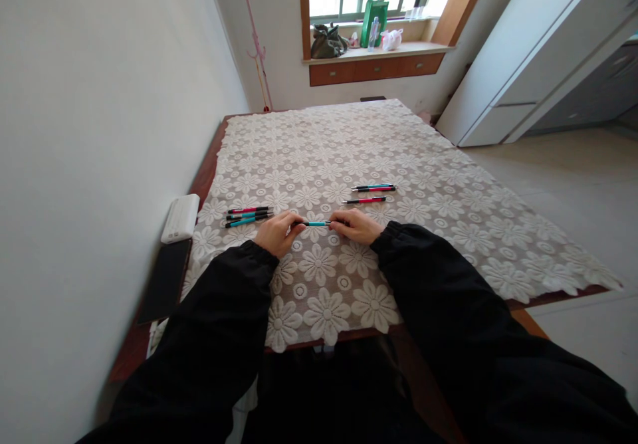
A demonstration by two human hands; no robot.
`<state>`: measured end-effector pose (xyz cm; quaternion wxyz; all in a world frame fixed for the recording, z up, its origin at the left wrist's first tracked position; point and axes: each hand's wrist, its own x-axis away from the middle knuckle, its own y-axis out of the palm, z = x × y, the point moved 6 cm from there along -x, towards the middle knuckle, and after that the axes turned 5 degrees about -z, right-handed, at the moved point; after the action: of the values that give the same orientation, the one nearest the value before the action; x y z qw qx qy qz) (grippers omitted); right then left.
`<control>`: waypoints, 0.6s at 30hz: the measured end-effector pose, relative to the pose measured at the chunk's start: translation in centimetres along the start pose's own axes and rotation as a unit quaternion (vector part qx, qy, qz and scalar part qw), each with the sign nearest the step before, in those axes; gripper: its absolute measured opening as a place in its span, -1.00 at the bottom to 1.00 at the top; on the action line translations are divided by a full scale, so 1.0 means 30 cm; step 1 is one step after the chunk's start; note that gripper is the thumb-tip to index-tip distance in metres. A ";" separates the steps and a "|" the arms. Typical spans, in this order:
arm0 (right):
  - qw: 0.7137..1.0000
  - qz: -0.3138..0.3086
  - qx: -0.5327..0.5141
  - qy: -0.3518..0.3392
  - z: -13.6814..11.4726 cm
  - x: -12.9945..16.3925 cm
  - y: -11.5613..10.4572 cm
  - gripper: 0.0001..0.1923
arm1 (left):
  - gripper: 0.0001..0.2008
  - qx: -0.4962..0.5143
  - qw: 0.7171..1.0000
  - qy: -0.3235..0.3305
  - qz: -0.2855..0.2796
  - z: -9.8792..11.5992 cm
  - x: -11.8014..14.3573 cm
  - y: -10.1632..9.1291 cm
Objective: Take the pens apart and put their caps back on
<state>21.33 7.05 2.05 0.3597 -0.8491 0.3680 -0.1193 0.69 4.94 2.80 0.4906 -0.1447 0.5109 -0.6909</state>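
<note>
We've got a teal pen (317, 223) pinched between both hands, held level just above the lace cloth (448, 231). Left hand (275, 231) is curled closed on the pen's left end, fingertips at the dark tip. Right hand (355, 226) is closed on the right end the same way. Only the teal middle of the barrel shows between them. Both sleeves are black.

Left of our left hand: three pens (248, 215) lying side by side on the cloth, near but not touching the hand; top one pink, bottom one teal, middle one looks dark.

Beyond our right hand: a single pink pen (363, 200), and just behind it a pair (373, 188), one teal, one pink, lying close together. All lie roughly left to right.

At the table's left edge: a white box (180, 218) against the wall, with a flat dark slab (164, 281) just in front of it; can't tell what the slab is.

Far end: window ledge with a green bag (375, 10) and a dark bag (326, 42).
</note>
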 end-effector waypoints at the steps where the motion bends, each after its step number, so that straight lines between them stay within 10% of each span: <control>1: 1.000 0.000 0.012 0.000 -0.002 -0.001 0.002 -0.72 | -0.72 0.001 1.000 0.004 -0.006 0.002 0.000 0.004; 18: 0.981 -0.072 0.176 -0.045 -0.053 -0.004 0.083 -0.71 | -0.72 -0.048 0.992 0.059 -0.103 0.098 0.008 0.048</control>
<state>19.17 5.13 1.45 0.5102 -0.8011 0.2627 -0.1699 3.40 3.08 2.78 0.3784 -0.1791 0.5536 -0.7199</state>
